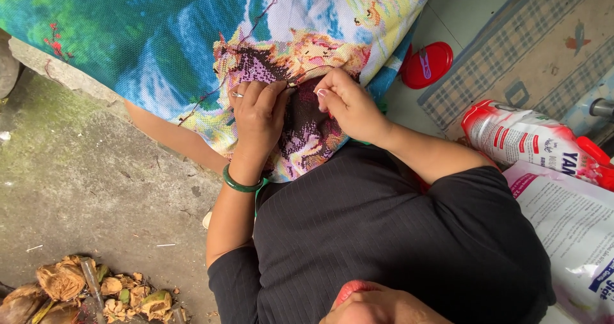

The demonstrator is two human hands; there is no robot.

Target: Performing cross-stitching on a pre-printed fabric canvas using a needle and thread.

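1. A large printed cross-stitch cloth, coloured green, blue, white and yellow, is spread over the person's lap and reaches to the top edge of the view.
2. A partly stitched patch of dark purple and black thread is seen near the cloth's lower edge, between the 2 hands.
3. The left hand is laid on the cloth with its fingers curled down and closed over the fabric at the stitched patch; a ring is worn on 1 finger.
4. A green bangle is worn on the left wrist.
5. The right hand is held just beside the left, its fingers bent and its thumb and forefinger pinched together at the cloth; whether a needle is gripped cannot be told.
6. A thin dark thread is stretched up across the cloth from the stitched patch.
7. A red round lid is seen on the tiled floor beyond the cloth's edge.
8. A red and white packet is lying on a checked mat, with a white printed bag just beside it.
9. A heap of brown husks is lying on the concrete floor, well apart from the hands.
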